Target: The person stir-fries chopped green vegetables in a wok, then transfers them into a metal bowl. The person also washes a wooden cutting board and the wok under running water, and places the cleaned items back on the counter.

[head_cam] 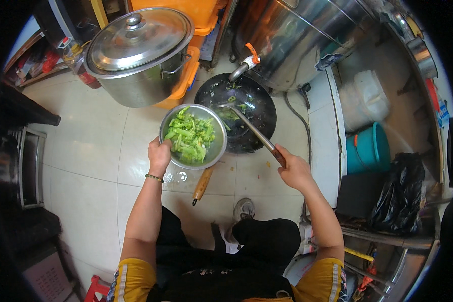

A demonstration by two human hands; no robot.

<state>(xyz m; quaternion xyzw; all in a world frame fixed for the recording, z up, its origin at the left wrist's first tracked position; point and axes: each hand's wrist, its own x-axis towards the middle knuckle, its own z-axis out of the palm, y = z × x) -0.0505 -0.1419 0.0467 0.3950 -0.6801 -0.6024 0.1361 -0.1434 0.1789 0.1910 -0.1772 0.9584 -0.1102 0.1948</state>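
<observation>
My left hand (160, 154) grips the left rim of a stainless steel bowl (218, 149), which holds cut broccoli (188, 137). Just right of the bowl, and partly behind it, a black wok (262, 124) with bits of green food in it sits low by the floor. A wooden handle (202, 184) sticks out below the bowl. My right hand (294, 170) is closed around the brown handle of a long metal cooking spatula (251, 127); the tool's head is over the wok, near the bowl's right edge.
A large lidded steel pot (139, 85) stands at the upper left beside an orange crate (190, 75). Above the wok, a big steel drum (287, 41) has a tap (249, 62) with an orange lever. At the right are a teal bucket (366, 149) and a black plastic bag (400, 196).
</observation>
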